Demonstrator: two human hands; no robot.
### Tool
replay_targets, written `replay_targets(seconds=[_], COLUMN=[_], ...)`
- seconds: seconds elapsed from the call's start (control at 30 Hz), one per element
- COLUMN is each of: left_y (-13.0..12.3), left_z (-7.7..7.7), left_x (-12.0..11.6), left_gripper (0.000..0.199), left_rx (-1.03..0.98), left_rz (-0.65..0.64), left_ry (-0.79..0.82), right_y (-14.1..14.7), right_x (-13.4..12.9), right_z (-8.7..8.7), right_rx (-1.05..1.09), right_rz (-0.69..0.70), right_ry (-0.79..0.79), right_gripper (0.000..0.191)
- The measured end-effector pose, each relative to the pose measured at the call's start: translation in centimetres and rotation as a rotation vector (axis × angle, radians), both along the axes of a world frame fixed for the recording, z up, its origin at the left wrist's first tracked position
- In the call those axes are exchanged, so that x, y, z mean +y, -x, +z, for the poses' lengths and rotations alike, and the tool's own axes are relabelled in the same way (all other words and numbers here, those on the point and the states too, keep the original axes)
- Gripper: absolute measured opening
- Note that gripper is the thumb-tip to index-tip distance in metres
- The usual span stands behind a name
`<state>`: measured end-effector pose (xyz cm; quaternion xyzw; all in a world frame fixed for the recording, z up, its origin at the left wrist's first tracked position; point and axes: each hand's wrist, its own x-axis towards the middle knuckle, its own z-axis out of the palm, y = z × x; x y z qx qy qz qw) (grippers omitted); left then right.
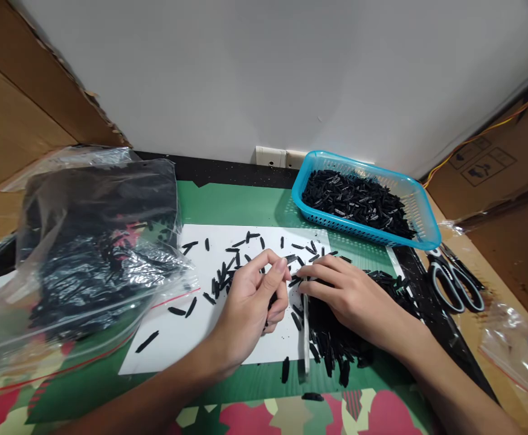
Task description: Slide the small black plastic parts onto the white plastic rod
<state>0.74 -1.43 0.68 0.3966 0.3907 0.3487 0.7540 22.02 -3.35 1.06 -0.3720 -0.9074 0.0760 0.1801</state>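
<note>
My left hand point(257, 296) is curled closed above a white sheet point(164, 341), thumb against forefinger, with black pieces partly showing inside its fingers. To its right, my right hand point(345, 290) lies palm down over a pile of black pieces point(336, 332); its fingers are bent, fingertips at the upper part of a thin white stick point(306, 338). Whether those fingertips grip anything is hidden. Loose black pieces point(218, 281) are scattered over the sheet around my left hand.
A blue basket point(363, 235) of black pieces stands at the back right. Scissors point(454, 281) and a small clear bag point(513, 350) lie at the right. A large zip bag point(96, 260) with black contents occupies the left. Cardboard point(14, 109) borders the back left.
</note>
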Motion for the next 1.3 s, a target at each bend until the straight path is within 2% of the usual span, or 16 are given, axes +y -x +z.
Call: replay_targets(seconds=[0.13, 0.2, 0.27, 0.4, 0.47, 0.53, 0.6, 0.83, 1.03, 1.3], left_y=[0.1, 0.1, 0.2, 0.1, 0.1, 0.0, 0.0, 0.0, 0.0, -0.1], left_z=[-0.1, -0.1, -0.2, -0.3, -0.4, -0.6, -0.8, -0.7, -0.1, -0.1], left_x=[0.1, 0.1, 0.0, -0.1, -0.3, -0.4, -0.6, -0.8, -0.7, -0.6], left_gripper=[0.040, 0.039, 0.040, 0.041, 0.042, 0.043, 0.041, 0.039, 0.038, 0.038], left_rx=[0.003, 0.016, 0.027, 0.009, 0.001, -0.015, -0.036, -0.025, 0.034, 0.043], left_rz=[0.031, 0.033, 0.018, -0.034, -0.061, -0.085, -0.101, -0.108, -0.105, -0.116], left_ry=[-0.005, -0.013, -0.022, -0.034, -0.031, -0.040, -0.067, -0.131, -0.175, -0.182], right_y=[-0.7, -1.0, -1.0, 0.0, 0.6, 1.0, 1.2, 0.7, 0.5, 0.3], right_x=[-0.2, -0.2, -0.3, -0.3, -0.4, -0.6, -0.8, -1.5, -1.3, -1.3], right_z=[-0.2, -0.3, -0.1, 0.6, 0.8, 0.8, 0.7, 0.6, 0.7, 0.5], right_rx=[0.093, 0.237, 0.466, 1.030, 1.221, 1.296, 1.284, 1.036, 0.980, 0.953], right_rz=[0.057, 0.043, -0.041, -0.270, -0.295, -0.286, -0.285, -0.265, -0.199, -0.212], right_ry=[-0.067, -0.121, -0.115, 0.124, 0.250, 0.350, 0.395, 0.416, 0.477, 0.425], right_gripper=[0.030, 0.029, 0.028, 0.020, 0.017, 0.016, 0.015, 0.011, 0.008, 0.009])
